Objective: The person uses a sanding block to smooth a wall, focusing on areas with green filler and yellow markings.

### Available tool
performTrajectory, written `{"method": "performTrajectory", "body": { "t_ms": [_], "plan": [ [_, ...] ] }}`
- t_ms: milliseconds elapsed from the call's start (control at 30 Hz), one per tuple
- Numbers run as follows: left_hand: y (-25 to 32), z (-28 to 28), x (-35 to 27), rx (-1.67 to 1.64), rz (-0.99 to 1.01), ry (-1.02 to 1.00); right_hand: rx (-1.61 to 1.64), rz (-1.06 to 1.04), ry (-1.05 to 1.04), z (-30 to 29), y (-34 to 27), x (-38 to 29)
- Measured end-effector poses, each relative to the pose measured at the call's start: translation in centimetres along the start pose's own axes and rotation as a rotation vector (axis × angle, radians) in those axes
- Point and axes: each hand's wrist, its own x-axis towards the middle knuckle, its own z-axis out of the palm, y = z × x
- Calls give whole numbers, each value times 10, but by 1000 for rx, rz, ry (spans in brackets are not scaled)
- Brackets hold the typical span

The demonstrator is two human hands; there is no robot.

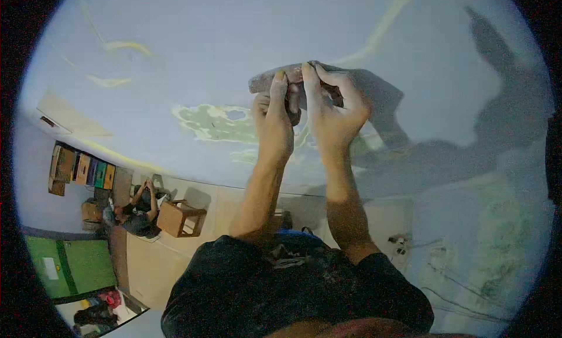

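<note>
Both my hands are raised in front of a pale, painted wall (246, 26). Between them they grip a reddish-brown folded sheet (262, 81), which looks like sandpaper. My left hand (275, 116) pinches its middle, thumb up and fingers curled behind. My right hand (333, 103) holds the other part with thumb and index finger, close beside the left thumb. A dark piece of it shows below, between the hands. Behind my left hand the wall bears an irregular yellow-green patch (215, 123). Whether the sheet touches the wall cannot be told.
At lower left another person (138, 219) has both hands raised, near a wooden stool (182, 218). Farther left are a green cabinet (90, 263) and a shelf of boxes or binders (83, 167). A dark fitting (399, 244) and loose cables (456, 281) lie at right.
</note>
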Motion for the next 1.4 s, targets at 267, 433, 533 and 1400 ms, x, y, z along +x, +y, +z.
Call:
{"method": "performTrajectory", "body": {
  "t_ms": [267, 433, 533, 1400],
  "plan": [
    [-4, 42, -14, 154, 60, -45, 218, 216, 51, -33, 12, -15],
    [-15, 51, -15, 361, 63, -126, 172, 215, 151, -43, 22, -11],
    [-7, 31, -26, 401, -68, -215, 287, 228, 167, -32, 15, -2],
    [213, -381, 176, 935, 953, 922, -195, -78, 512, 45, -4, -19]
  ]
}}
